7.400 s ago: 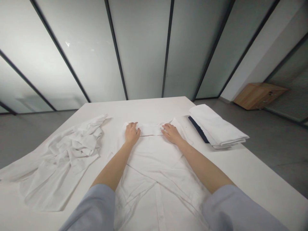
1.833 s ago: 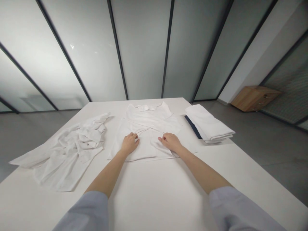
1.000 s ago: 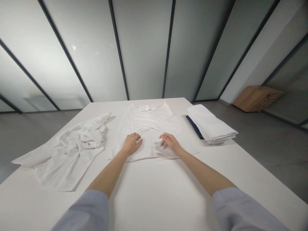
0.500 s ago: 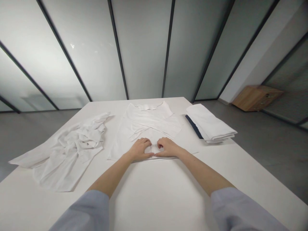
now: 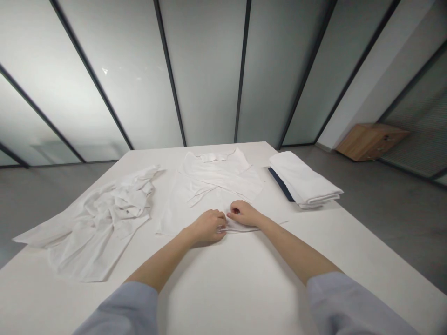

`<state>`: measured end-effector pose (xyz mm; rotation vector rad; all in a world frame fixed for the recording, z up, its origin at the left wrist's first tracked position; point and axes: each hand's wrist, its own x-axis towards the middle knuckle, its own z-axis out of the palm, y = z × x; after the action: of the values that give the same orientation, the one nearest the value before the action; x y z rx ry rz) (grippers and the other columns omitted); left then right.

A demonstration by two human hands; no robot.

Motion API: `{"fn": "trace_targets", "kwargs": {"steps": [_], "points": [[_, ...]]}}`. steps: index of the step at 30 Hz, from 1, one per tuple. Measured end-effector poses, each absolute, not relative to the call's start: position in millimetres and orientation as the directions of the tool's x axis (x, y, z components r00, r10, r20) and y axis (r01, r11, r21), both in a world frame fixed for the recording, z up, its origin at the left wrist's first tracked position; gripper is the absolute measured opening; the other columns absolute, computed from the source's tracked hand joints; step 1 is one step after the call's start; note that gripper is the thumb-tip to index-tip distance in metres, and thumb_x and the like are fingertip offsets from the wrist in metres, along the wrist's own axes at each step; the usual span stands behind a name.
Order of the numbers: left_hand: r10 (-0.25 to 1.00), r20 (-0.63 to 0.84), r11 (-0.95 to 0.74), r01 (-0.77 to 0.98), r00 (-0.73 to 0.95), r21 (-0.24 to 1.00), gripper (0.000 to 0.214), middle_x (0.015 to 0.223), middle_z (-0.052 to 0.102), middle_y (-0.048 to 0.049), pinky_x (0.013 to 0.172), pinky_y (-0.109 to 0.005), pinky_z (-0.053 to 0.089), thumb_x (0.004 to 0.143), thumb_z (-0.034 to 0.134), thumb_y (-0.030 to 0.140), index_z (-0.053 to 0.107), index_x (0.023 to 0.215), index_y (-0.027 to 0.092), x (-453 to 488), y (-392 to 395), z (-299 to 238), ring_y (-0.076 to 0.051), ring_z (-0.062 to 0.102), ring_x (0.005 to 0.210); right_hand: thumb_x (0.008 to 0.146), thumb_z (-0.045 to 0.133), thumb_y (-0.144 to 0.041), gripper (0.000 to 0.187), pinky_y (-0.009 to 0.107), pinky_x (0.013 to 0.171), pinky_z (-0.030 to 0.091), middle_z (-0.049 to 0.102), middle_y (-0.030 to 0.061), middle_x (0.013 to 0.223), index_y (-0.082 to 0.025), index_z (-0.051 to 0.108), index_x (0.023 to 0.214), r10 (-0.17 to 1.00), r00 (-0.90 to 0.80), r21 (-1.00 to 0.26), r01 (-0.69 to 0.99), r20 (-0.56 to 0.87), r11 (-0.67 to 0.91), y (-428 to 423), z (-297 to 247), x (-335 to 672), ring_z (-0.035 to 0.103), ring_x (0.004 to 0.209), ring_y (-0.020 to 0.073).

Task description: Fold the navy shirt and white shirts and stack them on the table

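Note:
A white shirt (image 5: 213, 181) lies spread flat in the middle of the white table (image 5: 244, 284), collar at the far end and sleeves crossed over its body. My left hand (image 5: 208, 225) rests on the shirt's near hem with the fingers curled and pinching the edge of the cloth. My right hand (image 5: 244, 214) sits just beside it on the same hem, fingers bent and closed on the fabric. The two hands almost touch at the hem's middle.
A crumpled heap of white clothes (image 5: 98, 218) lies at the left of the table. At the right lies a folded white stack (image 5: 303, 181) on a dark folded garment (image 5: 281, 185). Behind the table are frosted glass panels, and a wooden cabinet (image 5: 372, 139) stands on the floor at the right.
Over the last second my hands came together from apart on the shirt's lower part to the middle of its near hem, and the fingers closed on the cloth.

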<state>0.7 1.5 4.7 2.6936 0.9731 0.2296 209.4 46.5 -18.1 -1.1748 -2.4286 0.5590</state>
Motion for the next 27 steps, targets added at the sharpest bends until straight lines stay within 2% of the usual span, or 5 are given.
{"fn": "trace_targets", "kwargs": {"steps": [9,13,16,20,27], "points": [[0.828,0.081,-0.548,0.771,0.555,0.323,0.021,0.087,0.067,-0.0061,0.074,-0.030,0.046,0.091,0.042,0.030,0.060,0.091,0.019,2.1,9.9,-6.4,-0.019,0.062,0.083,0.070,0.071,-0.051,0.035,0.026,0.064,0.036,0.062,0.0017,0.075,-0.018,0.062,0.077,0.717,-0.687,-0.418,0.619,0.122,0.665,40.7,-7.8,209.4,0.052,0.070,0.0163],[0.850,0.033,-0.521,0.829,0.526,0.203,0.028,0.091,0.068,-0.0084,0.073,-0.033,0.046,0.095,0.036,0.038,0.057,0.100,0.020,-2.0,11.2,-6.5,-0.022,0.064,0.085,0.072,0.066,-0.029,0.019,0.028,0.073,0.038,0.066,0.0056,0.087,-0.018,0.065,0.087,0.686,-0.719,-0.277,0.641,0.110,0.716,37.4,-2.0,209.1,0.057,0.082,0.0198],[0.796,0.014,-0.601,0.786,0.606,0.144,0.022,0.092,0.066,-0.0084,0.074,-0.034,0.047,0.089,0.047,0.040,0.058,0.097,0.021,-6.1,9.3,-2.2,-0.024,0.063,0.087,0.072,0.061,-0.018,0.020,0.029,0.076,0.039,0.066,0.0073,0.093,-0.018,0.066,0.091,0.702,-0.710,-0.219,0.678,0.051,0.702,37.9,3.5,213.7,0.059,0.087,0.0210],[0.769,-0.043,-0.635,0.769,0.638,0.068,0.026,0.102,0.061,-0.0083,0.077,-0.033,0.047,0.076,0.056,0.021,0.058,0.102,0.023,-18.1,6.4,9.3,-0.024,0.061,0.092,0.072,0.056,-0.011,0.028,0.029,0.075,0.039,0.065,0.0086,0.100,-0.019,0.066,0.096,0.770,-0.636,-0.147,0.767,-0.043,0.625,35.8,10.9,229.7,0.060,0.090,0.0221],[0.882,-0.116,-0.455,0.889,0.457,0.045,0.049,0.112,0.059,-0.0068,0.088,-0.033,0.047,0.067,0.052,0.006,0.059,0.111,0.027,-92.0,0.2,20.0,-0.023,0.057,0.107,0.072,0.050,-0.004,0.039,0.032,0.085,0.043,0.063,0.0118,0.111,-0.016,0.066,0.105,0.876,-0.481,-0.036,0.877,-0.039,0.480,26.6,1.6,291.6,0.059,0.101,0.0240]]}}
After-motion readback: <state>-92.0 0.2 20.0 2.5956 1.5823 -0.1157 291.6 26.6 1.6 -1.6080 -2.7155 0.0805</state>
